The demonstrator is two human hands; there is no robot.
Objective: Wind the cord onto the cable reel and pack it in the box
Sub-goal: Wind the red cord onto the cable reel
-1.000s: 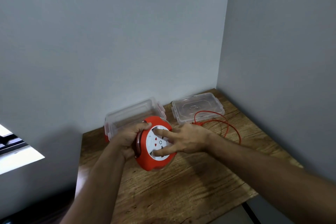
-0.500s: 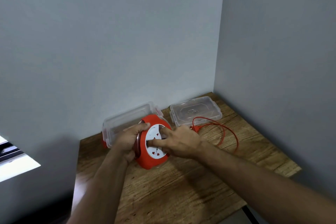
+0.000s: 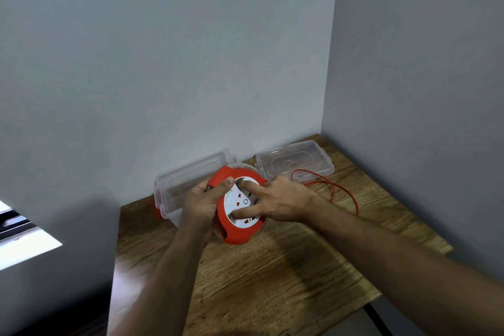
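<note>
A person's left hand wraps the rim of the glossy red cable reel, held on edge above the wood-grain tabletop. The right hand now presses two spread fingers into the round white socket face, turned on from a second ago: winding appears under way. Thin orange cord still loops loosely at right. The clear plastic box waits behind, its lid beside it.
</note>
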